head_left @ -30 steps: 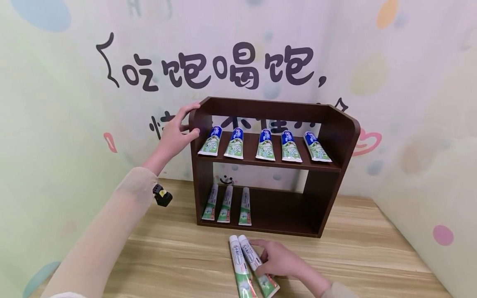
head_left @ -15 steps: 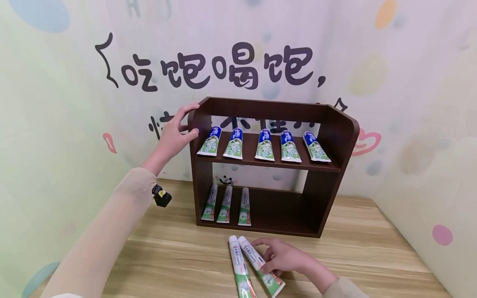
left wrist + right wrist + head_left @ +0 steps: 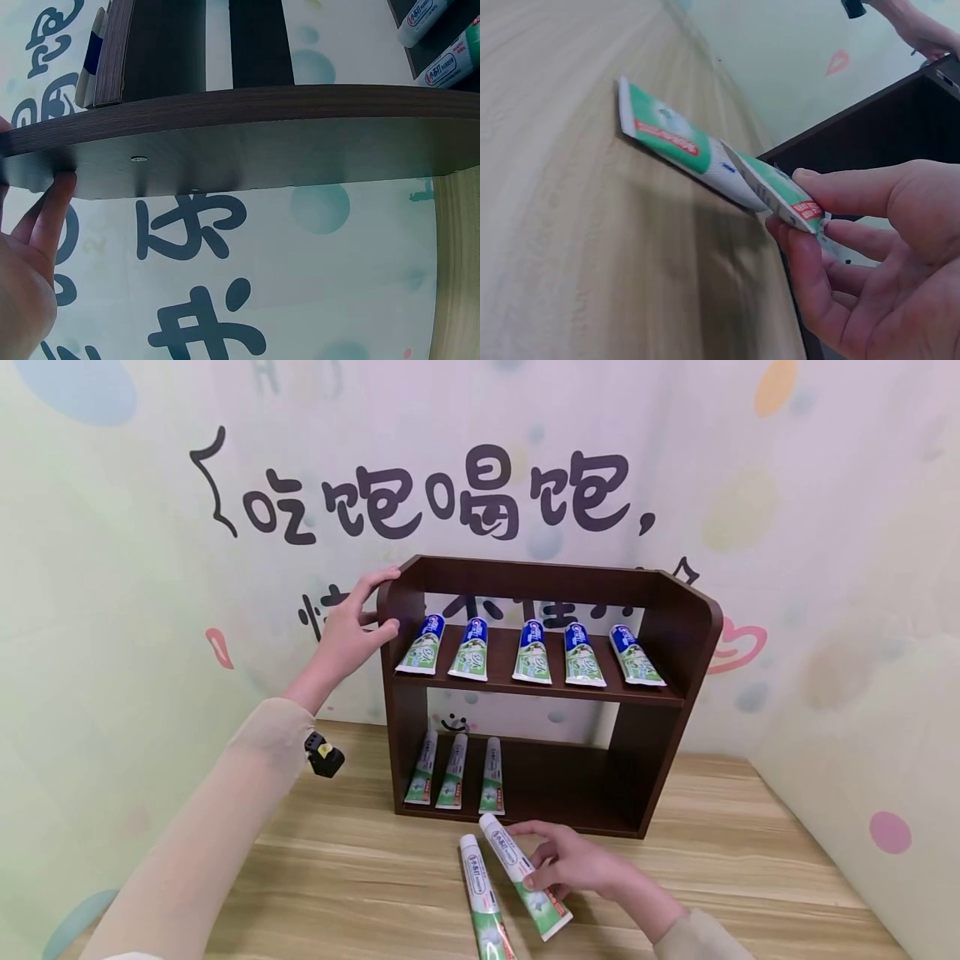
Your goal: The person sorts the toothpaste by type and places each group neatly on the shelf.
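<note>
In the head view, my right hand [image 3: 581, 864] pinches a white-and-green toothpaste tube [image 3: 514, 862] between thumb and fingers, its cap toward the shelf. The right wrist view shows this held tube [image 3: 780, 187] raised off the table. A matching toothpaste tube [image 3: 483, 893] lies on the table just left of it. My left hand [image 3: 348, 631] grips the upper left side panel of a dark brown two-tier shelf [image 3: 540, 581]; in the left wrist view its fingers [image 3: 56, 210] lie against that panel [image 3: 262, 142].
Several blue-and-green toothpaste tubes [image 3: 532, 652] lie in a row on the upper tier. Three white-and-green tubes [image 3: 453, 772] lie at the left of the lower tier, with bare board [image 3: 570, 789] to their right. A printed wall [image 3: 480, 410] stands behind the wooden table [image 3: 735, 860].
My right hand has lifted the right-hand tube off the table and moved it slightly toward the shelf, away from the other tube. My left hand stays on the shelf.
</note>
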Available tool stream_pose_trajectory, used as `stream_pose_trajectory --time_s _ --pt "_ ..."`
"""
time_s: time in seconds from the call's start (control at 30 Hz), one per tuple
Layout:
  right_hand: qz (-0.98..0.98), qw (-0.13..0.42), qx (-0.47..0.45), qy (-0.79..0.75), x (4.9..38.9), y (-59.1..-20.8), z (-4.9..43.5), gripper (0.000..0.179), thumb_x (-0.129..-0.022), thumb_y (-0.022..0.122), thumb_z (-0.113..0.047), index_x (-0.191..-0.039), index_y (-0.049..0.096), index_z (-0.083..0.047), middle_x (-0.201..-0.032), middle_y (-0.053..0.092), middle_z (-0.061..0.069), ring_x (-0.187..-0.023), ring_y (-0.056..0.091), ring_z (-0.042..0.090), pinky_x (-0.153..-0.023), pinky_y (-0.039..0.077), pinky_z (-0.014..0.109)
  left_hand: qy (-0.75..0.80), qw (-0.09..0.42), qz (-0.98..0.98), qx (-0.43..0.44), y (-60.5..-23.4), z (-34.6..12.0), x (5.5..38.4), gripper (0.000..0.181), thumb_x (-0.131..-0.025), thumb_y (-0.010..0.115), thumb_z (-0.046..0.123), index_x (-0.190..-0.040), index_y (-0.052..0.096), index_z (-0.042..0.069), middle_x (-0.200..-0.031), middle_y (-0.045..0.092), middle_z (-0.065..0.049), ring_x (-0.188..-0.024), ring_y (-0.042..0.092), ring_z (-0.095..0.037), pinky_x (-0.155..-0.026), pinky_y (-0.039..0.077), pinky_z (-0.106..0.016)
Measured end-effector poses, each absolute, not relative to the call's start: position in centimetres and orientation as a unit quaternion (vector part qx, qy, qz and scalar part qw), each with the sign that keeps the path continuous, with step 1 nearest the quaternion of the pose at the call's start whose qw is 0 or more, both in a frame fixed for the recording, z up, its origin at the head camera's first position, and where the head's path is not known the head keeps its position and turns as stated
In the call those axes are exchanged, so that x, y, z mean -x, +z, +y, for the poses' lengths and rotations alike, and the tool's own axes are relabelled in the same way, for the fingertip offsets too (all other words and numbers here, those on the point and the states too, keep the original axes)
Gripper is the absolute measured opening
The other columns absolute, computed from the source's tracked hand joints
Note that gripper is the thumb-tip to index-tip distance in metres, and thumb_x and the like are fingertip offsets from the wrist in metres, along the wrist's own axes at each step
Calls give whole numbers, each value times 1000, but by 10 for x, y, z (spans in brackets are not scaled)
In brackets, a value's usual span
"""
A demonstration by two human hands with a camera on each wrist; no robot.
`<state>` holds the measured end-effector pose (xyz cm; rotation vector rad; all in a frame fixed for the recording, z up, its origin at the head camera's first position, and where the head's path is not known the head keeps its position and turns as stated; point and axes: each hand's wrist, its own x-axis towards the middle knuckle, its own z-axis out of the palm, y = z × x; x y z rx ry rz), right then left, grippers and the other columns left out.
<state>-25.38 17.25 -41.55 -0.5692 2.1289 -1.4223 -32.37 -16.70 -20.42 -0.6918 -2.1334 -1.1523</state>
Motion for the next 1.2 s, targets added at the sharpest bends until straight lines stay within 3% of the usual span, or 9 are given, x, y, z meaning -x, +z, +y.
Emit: stream_pose_trajectory --time_s 0.5,0.7,1.2 --pt "781 226 198 -548 270 -397 181 72 -86 71 -6 -150 38 -12 -89 62 8 -72 66 17 -57 57 30 -427 310 -807 265 -206 -168 326 55 -91 58 0 -143 45 8 -157 42 -9 -135 50 -33 -103 52 -52" --pt "789 198 189 -550 278 -392 185 74 -87 73 -12 -151 35 -12 -92 64 9 -73 63 16 -59 55 27 -427 310 -807 264 -205 -168 325 55 -91 58 0 -143 45 9 -157 42 -9 -135 50 -33 -103 52 -52" --pt "797 133 154 -569 309 -391 175 79 -87 71 -8 -153 29 -9 -97 67 11 -71 63 13 -62 57 29 -435 306 -806 260 -205 -168 325 55 -91 58 0 -144 45 9 -156 42 -8 -132 53 -34 -101 53 -52"
